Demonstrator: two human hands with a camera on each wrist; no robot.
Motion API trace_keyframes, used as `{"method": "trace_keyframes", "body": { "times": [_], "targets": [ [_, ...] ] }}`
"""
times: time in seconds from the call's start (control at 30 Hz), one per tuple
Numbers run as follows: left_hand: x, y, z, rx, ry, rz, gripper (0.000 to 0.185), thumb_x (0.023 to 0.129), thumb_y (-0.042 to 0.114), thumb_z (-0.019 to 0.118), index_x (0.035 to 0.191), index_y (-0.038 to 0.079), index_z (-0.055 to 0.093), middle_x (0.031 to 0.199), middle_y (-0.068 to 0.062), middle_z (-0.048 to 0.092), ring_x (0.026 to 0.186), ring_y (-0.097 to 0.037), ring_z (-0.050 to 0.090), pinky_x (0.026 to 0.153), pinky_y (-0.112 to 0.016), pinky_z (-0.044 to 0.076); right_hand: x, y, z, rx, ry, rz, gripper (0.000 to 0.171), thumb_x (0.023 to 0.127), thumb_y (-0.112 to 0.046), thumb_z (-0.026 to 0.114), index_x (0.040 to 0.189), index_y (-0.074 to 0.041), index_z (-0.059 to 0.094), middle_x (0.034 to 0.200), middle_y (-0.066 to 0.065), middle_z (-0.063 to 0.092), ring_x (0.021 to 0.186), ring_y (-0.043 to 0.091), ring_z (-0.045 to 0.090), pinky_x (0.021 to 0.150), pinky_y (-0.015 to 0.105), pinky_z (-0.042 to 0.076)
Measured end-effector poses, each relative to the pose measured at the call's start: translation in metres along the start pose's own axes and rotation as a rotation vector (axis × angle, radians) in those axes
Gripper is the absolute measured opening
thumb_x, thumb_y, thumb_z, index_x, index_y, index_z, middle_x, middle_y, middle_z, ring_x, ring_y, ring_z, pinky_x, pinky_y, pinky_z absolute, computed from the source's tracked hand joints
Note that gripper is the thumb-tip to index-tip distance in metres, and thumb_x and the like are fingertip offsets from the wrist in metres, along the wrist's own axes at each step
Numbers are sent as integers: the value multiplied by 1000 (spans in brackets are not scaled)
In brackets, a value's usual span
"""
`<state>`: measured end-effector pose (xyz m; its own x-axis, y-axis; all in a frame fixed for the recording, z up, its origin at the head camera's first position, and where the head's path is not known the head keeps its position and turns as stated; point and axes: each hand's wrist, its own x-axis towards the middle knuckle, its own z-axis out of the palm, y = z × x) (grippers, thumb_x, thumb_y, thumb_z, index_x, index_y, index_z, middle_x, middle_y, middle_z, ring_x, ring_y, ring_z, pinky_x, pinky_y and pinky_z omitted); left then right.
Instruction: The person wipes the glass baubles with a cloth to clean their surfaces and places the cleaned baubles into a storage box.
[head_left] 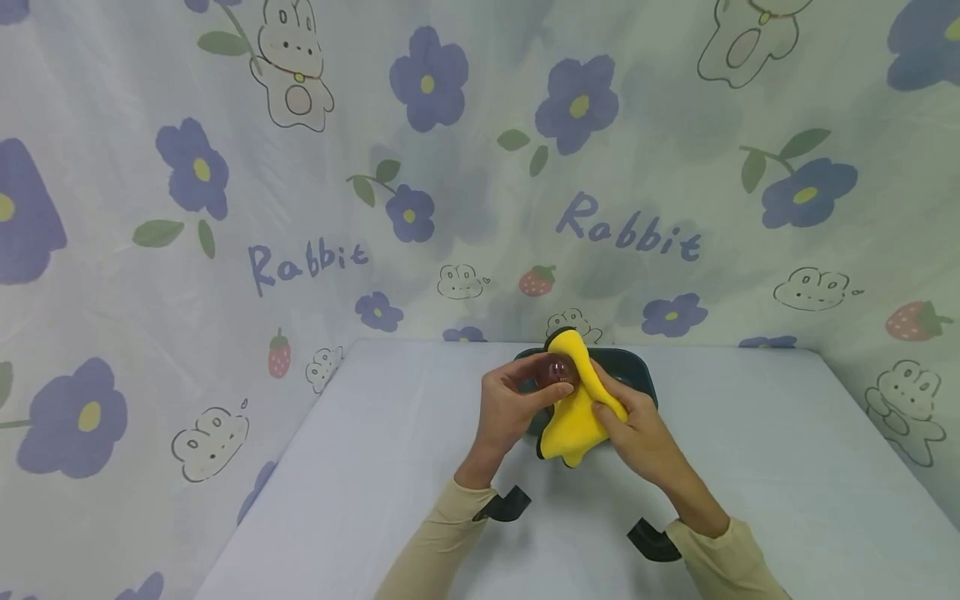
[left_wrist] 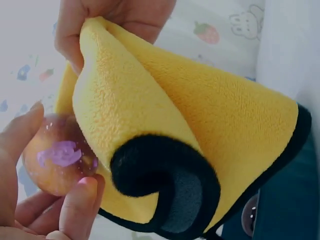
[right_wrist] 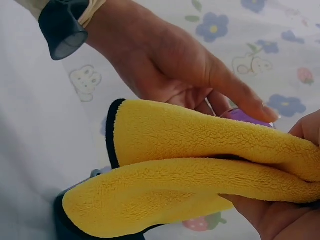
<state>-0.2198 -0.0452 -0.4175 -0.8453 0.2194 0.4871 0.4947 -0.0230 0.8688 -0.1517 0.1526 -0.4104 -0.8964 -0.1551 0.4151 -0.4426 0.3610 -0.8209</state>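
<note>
My left hand (head_left: 507,410) holds a glossy, see-through reddish ball (head_left: 557,371) between thumb and fingers. In the left wrist view the ball (left_wrist: 56,172) looks amber, with a purple patch of glare on it. A yellow towel (head_left: 576,423) with a dark border and a grey underside hangs folded from my right hand (head_left: 643,429), which pinches it between thumb and fingers. One fold of the towel lies right against the ball's side. In the right wrist view the towel hides most of the ball.
Behind and below the hands stands a dark green bin (head_left: 643,373), partly covered by the towel. Another dark shiny round thing (left_wrist: 248,217) shows at the bin in the left wrist view. White tabletop (head_left: 360,467) spreads around, with a flower-and-rabbit curtain (head_left: 480,167) behind.
</note>
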Motion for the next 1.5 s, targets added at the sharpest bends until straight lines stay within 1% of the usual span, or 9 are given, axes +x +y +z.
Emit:
{"method": "trace_keyframes", "body": {
  "times": [0.33, 0.57, 0.73, 0.83, 0.93, 1.1, 1.17, 1.33, 1.5],
  "targets": [
    [1, -3, -1, 37, 4, -57, 52, 82, 31, 89, 129, 19, 71, 123, -5, 75, 106, -18, 71, 93, -35, 63, -5, -9, 0, -59, 13, -16, 56, 102, -1, 54, 156, -5, 43, 142, 25, 62, 78, 14, 62, 69, 21, 58],
    [0, -1, -2, 131, -15, -88, 43, 80, 33, 90, 118, 20, 76, 104, -3, 76, 92, -15, 69, 83, -28, 63, -6, -11, 0, -112, 36, -99, 55, 100, 5, 53, 154, -5, 47, 141, 25, 63, 72, 11, 57, 63, 21, 54],
    [-1, -1, -2, 153, -83, -78, 33, 80, 33, 90, 106, 18, 78, 89, -3, 74, 82, -15, 66, 74, -27, 61, -5, -9, 1, -186, 49, -158, 56, 98, 9, 52, 152, -6, 50, 154, 21, 53, 110, 26, 69, 85, 22, 60],
    [-1, 1, -2, 154, -127, -75, 31, 80, 31, 90, 104, 16, 77, 89, -2, 75, 82, -14, 67, 75, -28, 62, -4, -9, 2, -229, 46, -171, 57, 97, 10, 51, 151, -8, 52, 158, 19, 48, 135, 36, 60, 96, 18, 56],
    [-2, 3, -3, 156, -167, -67, 29, 81, 29, 90, 103, 15, 77, 88, -2, 75, 82, -14, 66, 76, -29, 63, -4, -8, 2, -245, 38, -186, 58, 96, 10, 51, 151, -9, 53, 159, 21, 47, 136, 39, 58, 90, 15, 54],
    [-2, 8, -3, 153, -213, -43, 31, 81, 26, 89, 108, 15, 78, 90, -3, 76, 81, -14, 67, 79, -30, 64, -2, -4, -1, -239, 37, -198, 59, 96, 10, 50, 153, -8, 50, 159, 20, 48, 140, 40, 55, 103, 40, 58],
    [-2, 9, -2, 151, -227, -32, 33, 82, 25, 89, 112, 15, 78, 93, -3, 77, 81, -13, 68, 79, -30, 64, -1, -2, -2, -215, 34, -183, 59, 97, 10, 50, 153, -8, 49, 159, 18, 48, 141, 40, 54, 105, 41, 54],
    [-4, 13, -2, 138, -234, -17, 39, 82, 27, 89, 118, 14, 78, 103, -4, 79, 84, -13, 69, 78, -30, 65, 1, 3, -6, -106, 6, -132, 56, 100, 7, 48, 154, -8, 48, 154, 19, 54, 110, 26, 66, 92, 16, 55],
    [-4, 15, -5, 93, -225, -1, 47, 81, 29, 90, 123, 12, 76, 117, -6, 78, 98, -13, 74, 80, -31, 65, 2, 5, -7, -40, -14, -89, 54, 103, 4, 48, 156, -6, 43, 146, 23, 60, 83, 14, 60, 80, 19, 57]
  ]
}}
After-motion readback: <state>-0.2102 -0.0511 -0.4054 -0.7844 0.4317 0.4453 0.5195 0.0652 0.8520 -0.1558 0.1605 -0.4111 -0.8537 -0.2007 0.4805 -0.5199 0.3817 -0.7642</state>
